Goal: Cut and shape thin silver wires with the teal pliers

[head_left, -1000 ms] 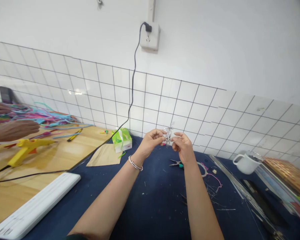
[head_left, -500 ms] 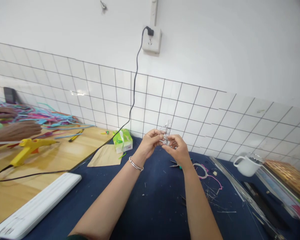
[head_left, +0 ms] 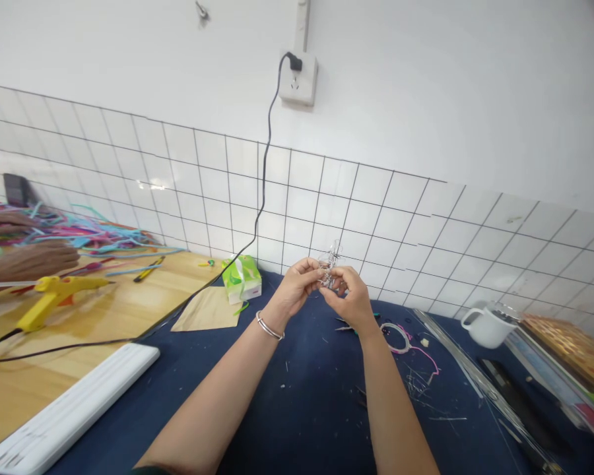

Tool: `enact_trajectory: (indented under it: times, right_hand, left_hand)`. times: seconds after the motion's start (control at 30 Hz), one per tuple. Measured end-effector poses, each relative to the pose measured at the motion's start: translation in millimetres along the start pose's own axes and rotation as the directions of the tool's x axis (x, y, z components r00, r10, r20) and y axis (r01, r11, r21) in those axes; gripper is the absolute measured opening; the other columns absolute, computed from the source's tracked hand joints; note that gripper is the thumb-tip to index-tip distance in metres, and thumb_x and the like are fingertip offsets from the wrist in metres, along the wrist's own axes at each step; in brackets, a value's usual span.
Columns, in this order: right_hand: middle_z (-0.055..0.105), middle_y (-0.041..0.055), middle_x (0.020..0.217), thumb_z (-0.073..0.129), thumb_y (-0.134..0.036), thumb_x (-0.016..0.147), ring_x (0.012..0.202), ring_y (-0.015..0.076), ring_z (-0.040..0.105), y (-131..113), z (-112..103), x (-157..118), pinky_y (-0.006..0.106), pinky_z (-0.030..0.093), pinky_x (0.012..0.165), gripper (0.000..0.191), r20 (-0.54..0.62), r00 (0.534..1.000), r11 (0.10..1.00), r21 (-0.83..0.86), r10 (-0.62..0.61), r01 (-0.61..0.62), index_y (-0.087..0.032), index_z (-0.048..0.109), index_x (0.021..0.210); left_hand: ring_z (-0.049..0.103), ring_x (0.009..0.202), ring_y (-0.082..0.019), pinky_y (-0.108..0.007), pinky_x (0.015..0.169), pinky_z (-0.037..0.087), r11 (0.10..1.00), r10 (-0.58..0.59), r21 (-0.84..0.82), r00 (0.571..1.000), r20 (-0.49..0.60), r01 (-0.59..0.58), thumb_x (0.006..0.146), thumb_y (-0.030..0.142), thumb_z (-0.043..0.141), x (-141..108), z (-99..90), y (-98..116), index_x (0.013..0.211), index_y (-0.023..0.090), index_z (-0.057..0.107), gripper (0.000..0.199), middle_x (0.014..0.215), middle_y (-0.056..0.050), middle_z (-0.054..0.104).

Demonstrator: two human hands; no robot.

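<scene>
Thin silvery wire, bent into a small looped piece [head_left: 333, 258], is held up in front of the tiled wall, above the dark blue cloth. My left hand [head_left: 299, 285], with a silver bangle at the wrist, pinches its left side between thumb and fingers. On the other side my right hand [head_left: 348, 295] has its thumb and curled fingers closed on the same piece. The fingers of both hands nearly meet and hide its lower part. Pliers [head_left: 345, 326] lie on the cloth behind my right wrist.
A tissue pack [head_left: 241, 278], yellow glue gun [head_left: 54, 297], white power strip [head_left: 79, 406] and another person's hands [head_left: 39, 258] by pipe cleaners [head_left: 99, 231] are at left. At right are a wire coil [head_left: 396, 338], long wires [head_left: 455, 356] and a white mug [head_left: 489, 326].
The wire piece has turned slightly between my fingers, and more of its loops show above them. Both hands stay in nearly the same place. The whole view has shifted slightly.
</scene>
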State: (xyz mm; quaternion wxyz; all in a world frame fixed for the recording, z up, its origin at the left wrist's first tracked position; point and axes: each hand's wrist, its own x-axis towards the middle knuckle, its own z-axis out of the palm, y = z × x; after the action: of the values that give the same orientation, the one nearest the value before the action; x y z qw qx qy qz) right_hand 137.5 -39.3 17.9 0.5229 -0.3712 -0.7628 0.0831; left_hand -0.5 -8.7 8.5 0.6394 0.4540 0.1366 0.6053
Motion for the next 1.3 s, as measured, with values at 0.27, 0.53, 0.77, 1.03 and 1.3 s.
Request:
enact_trajectory:
  times: [0.27, 0.53, 0.77, 1.03, 1.3]
  right_hand:
    - [0.053, 0.0041, 0.088, 0.055, -0.019, 0.073, 0.071, 0.0148, 0.051, 1.5, 3.1, -1.1, 0.028, 0.045, 0.065, 0.035, -0.023, 0.996, 0.989, -0.126, -0.082, 0.078, -0.020, 0.052, 0.107]
    - [0.053, 0.0034, 0.085, 0.055, -0.020, 0.072, 0.068, 0.0144, 0.049, -1.4, 2.2, -2.1, 0.028, 0.046, 0.065, 0.027, -0.014, 0.996, 0.989, -0.123, -0.085, 0.082, -0.021, 0.052, 0.099]
    - [0.054, 0.0049, 0.092, 0.059, -0.022, 0.071, 0.071, 0.0158, 0.050, -0.5, 6.7, -3.2, 0.031, 0.046, 0.068, 0.035, -0.015, 0.996, 0.986, -0.143, -0.084, 0.081, -0.021, 0.050, 0.104]
    - [0.055, 0.0032, 0.087, 0.056, -0.025, 0.077, 0.068, 0.0144, 0.051, 1.0, 4.8, -2.4, 0.028, 0.047, 0.067, 0.022, -0.003, 0.997, 0.983, -0.169, -0.074, 0.072, -0.022, 0.053, 0.098]
    - [0.059, 0.0093, 0.100, 0.050, -0.018, 0.075, 0.085, 0.0210, 0.056, 6.6, 12.7, -7.0, 0.036, 0.047, 0.079, 0.042, -0.082, 0.986, 0.948, -0.295, -0.147, 0.117, -0.019, 0.048, 0.117]
  left_hand:
    - [0.058, 0.067, -0.009, -0.020, 0.058, 0.046, 1.000, 0.006, 0.002, 1.000, 0.000, -0.006, 0.066, 0.018, 0.071, 2.5, -2.4, -0.8, 0.074, 0.014, 0.053, 0.020, 0.085, -0.001, 0.061]
    - [0.057, 0.063, -0.008, -0.020, 0.059, 0.045, 1.000, -0.007, -0.008, 1.000, 0.019, 0.007, 0.067, 0.018, 0.070, 1.2, -1.2, -3.1, 0.075, 0.014, 0.053, 0.019, 0.078, -0.001, 0.061]
    - [0.056, 0.061, -0.008, -0.020, 0.056, 0.043, 1.000, -0.008, -0.014, 1.000, 0.013, 0.008, 0.066, 0.018, 0.070, 1.2, -1.9, -2.0, 0.075, 0.014, 0.053, 0.020, 0.079, 0.000, 0.061]
    - [0.058, 0.067, -0.009, -0.021, 0.060, 0.045, 1.000, 0.002, -0.006, 1.000, 0.011, -0.002, 0.067, 0.017, 0.069, 2.3, -2.4, -2.8, 0.075, 0.014, 0.054, 0.017, 0.081, -0.001, 0.061]
    - [0.057, 0.065, -0.008, -0.020, 0.059, 0.047, 1.000, 0.007, 0.006, 1.000, -0.020, -0.007, 0.066, 0.018, 0.070, 2.1, -2.0, -2.1, 0.075, 0.014, 0.053, 0.020, 0.084, -0.001, 0.061]
